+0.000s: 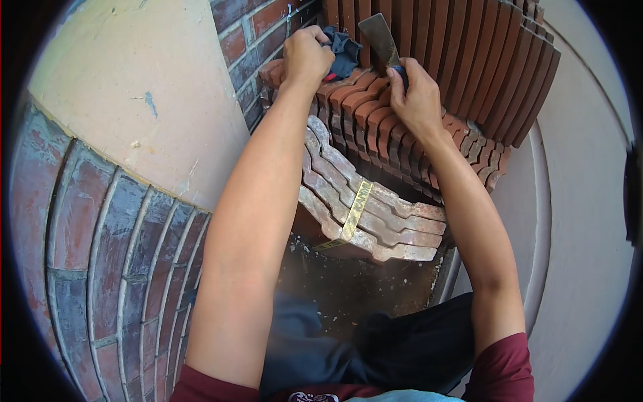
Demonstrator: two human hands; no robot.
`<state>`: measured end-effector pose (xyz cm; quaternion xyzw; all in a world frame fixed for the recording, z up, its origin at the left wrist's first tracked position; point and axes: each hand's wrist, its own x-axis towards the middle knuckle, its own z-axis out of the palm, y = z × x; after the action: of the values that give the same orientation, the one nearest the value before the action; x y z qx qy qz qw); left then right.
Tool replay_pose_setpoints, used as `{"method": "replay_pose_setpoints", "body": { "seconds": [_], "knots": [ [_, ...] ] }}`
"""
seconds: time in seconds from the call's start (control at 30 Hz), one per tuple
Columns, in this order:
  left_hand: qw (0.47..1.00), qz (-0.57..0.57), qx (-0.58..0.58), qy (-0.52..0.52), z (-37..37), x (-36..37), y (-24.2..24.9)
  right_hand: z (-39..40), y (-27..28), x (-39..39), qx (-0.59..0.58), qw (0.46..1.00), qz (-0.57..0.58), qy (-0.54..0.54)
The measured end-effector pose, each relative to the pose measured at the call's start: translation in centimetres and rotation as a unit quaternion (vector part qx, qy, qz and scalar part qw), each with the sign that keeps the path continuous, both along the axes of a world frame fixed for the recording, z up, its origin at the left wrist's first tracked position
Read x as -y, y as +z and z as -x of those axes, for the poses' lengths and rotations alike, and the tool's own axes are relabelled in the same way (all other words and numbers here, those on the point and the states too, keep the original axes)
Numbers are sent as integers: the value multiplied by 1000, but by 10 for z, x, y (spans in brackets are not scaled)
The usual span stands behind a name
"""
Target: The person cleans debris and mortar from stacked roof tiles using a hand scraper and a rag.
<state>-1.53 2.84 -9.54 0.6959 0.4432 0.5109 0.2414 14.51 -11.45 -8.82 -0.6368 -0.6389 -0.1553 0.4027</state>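
My left hand (307,59) is closed on a crumpled dark blue-grey cloth (344,55), just above the near row of roof tiles. A bit of red shows under the cloth. In my right hand (416,97) is a scraper (379,39) with a flat, worn metal blade pointing up and to the left. Most of its handle is hidden by my fingers; a little blue shows. Both hands are over the reddish-brown roof tiles (372,107), which stand on edge in a tight row.
Taller roof tiles (462,53) lean upright behind. Closer to me lies a pale, dusty bundle of tiles (395,224) with a yellow printed strap (357,208). A brick wall (100,268) and cream panel (134,100) border the left; a pale wall (583,221) borders the right.
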Motion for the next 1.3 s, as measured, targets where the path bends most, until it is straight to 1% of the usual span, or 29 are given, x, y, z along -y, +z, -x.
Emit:
{"method": "replay_pose_setpoints", "body": {
  "seconds": [0.03,0.13,0.17,0.2,0.27,0.33,0.37,0.4,0.47,0.5,0.57,0.63,0.67,0.7,0.8,0.83,0.87,0.9,0.97,1.07,1.1,1.2,1.3],
  "knots": [
    [999,-36,17,19,-4,0,-1,1,2,-1,-3,1000,-6,4],
    [972,-159,167,52,-10,-16,8,3,10,-1,-7,999,-29,18],
    [972,-126,193,52,-11,-16,23,4,14,-2,-6,999,-42,23],
    [968,-141,200,60,-13,-12,33,3,14,0,-4,998,-54,28],
    [987,-68,122,78,-17,-13,26,-1,11,2,-10,999,-39,33],
    [992,-47,106,49,-20,0,13,-3,11,3,-22,999,-13,33],
    [998,-11,53,39,-18,0,10,-3,10,6,-31,999,6,29],
    [999,-31,-23,38,-14,4,7,-3,10,7,-38,999,25,27],
    [991,-13,-128,16,-12,21,9,-1,11,10,-19,999,37,26],
    [991,-28,-126,15,-11,19,7,0,11,11,-11,999,44,22],
    [991,-55,-121,8,-14,20,5,2,14,12,27,999,-2,44],
    [993,13,-111,-24,-9,19,7,3,14,13,54,996,-35,61],
    [992,46,-107,-40,-2,19,11,4,14,15,53,997,-7,50],
    [994,50,-79,-58,3,16,8,7,15,18,53,998,20,41],
    [999,24,21,-21,6,9,-1,11,10,22,54,994,88,30],
    [998,-26,52,-8,6,8,-5,11,7,21,56,993,101,29],
    [998,-43,52,2,4,7,-10,12,5,20,57,991,115,27],
    [997,-59,52,12,1,7,-16,12,4,17,56,994,90,38],
    [992,-108,57,18,-3,5,-23,9,5,8,40,994,91,49],
    [994,-93,35,-37,-2,6,-22,11,6,5,27,991,111,63],
    [996,-80,29,-37,-2,10,-21,13,6,4,25,990,121,67],
    [995,-101,8,-23,0,10,-22,15,4,-4,25,994,88,62],
    [991,-109,71,39,1,1,-24,24,7,-19,16,998,8,64]
  ]
}}
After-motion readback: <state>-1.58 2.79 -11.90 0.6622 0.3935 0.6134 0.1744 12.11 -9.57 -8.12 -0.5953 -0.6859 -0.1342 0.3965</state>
